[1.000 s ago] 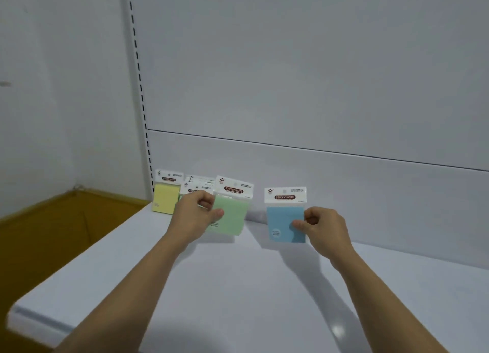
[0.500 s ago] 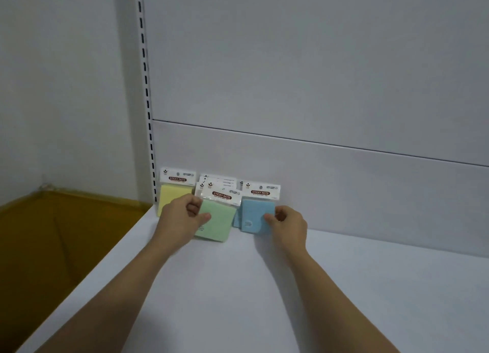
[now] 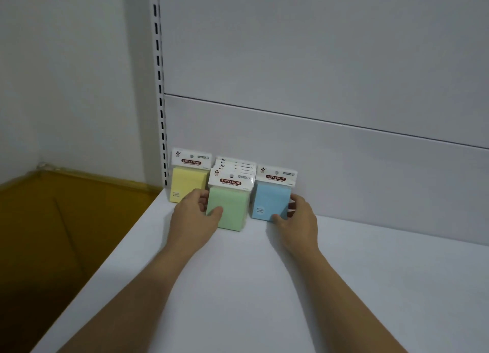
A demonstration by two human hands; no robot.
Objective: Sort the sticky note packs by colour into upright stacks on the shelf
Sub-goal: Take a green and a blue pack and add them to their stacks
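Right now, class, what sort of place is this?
Probably a shop or stockroom: a white retail shelf, a slotted upright rail beside its back panel, and sticky note packs in hang-tab packaging.

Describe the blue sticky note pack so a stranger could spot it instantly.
On the white shelf, a row of packs stands against the back panel by the slotted upright. The square blue sticky note pack is rightmost, held by the right hand; its neighbours are a green stack and a yellow pack.
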